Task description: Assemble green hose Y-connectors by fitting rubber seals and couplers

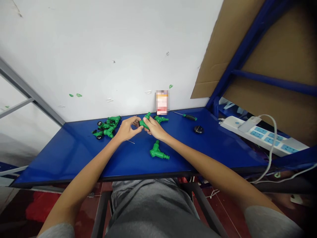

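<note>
Both my hands meet over the middle of the blue table (74, 152), holding one green plastic fitting (144, 121) between them. My left hand (127, 129) pinches its near end with curled fingers. My right hand (155, 129) wraps round its far side. A second green fitting (158, 152) lies loose on the table just in front of my right wrist. A third (161, 119) lies behind my right hand. A thin metal pin (130, 141) lies below my left hand.
A heap of several green fittings (107, 127) with black rings sits at the back left. A green-handled screwdriver (189, 116) and a black round cap (198, 129) lie at the back right. A white power strip (262, 135) with cables rests on the blue shelf frame to the right.
</note>
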Demonstrator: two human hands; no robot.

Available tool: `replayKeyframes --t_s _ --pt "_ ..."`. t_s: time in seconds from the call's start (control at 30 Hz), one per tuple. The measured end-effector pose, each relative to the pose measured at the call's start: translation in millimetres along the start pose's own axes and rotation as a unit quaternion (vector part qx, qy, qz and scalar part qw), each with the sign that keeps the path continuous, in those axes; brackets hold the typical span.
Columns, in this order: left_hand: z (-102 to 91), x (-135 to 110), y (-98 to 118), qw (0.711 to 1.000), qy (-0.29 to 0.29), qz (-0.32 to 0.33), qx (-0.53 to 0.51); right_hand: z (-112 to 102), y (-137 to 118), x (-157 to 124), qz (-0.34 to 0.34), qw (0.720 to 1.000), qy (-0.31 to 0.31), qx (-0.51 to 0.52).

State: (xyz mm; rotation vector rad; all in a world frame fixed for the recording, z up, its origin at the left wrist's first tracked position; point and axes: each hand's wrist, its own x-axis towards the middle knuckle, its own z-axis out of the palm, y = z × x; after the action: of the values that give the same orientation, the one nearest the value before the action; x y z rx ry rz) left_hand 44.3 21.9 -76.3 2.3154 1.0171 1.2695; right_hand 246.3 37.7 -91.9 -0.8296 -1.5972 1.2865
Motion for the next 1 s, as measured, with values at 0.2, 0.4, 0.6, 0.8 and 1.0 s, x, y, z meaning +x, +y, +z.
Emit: replayKeyframes --t_s 0.2,0.4,0.6,0.8,1.0 --pt "2.0 0 0 0.999 0.017 -0.035 -0.007 0 -4 -3 -0.027 0.999 0.014 -0.033" --pt "-1.5 1 5 0.998 -0.001 -0.053 -0.036 1 -6 -7 -0.073 0.993 0.026 -0.086" --pt "-0.4 2 12 0.988 -0.039 -0.106 -0.104 -2 -1 -8 -0.117 0.979 0.035 -0.161" --pt "8.1 2 16 0.965 -0.038 -0.135 -0.221 -6 -3 -13 -0.176 0.946 0.045 -0.267" --pt "12.6 1 17 0.936 -0.040 -0.172 -0.304 -8 -7 -16 -0.211 0.922 0.046 -0.322"
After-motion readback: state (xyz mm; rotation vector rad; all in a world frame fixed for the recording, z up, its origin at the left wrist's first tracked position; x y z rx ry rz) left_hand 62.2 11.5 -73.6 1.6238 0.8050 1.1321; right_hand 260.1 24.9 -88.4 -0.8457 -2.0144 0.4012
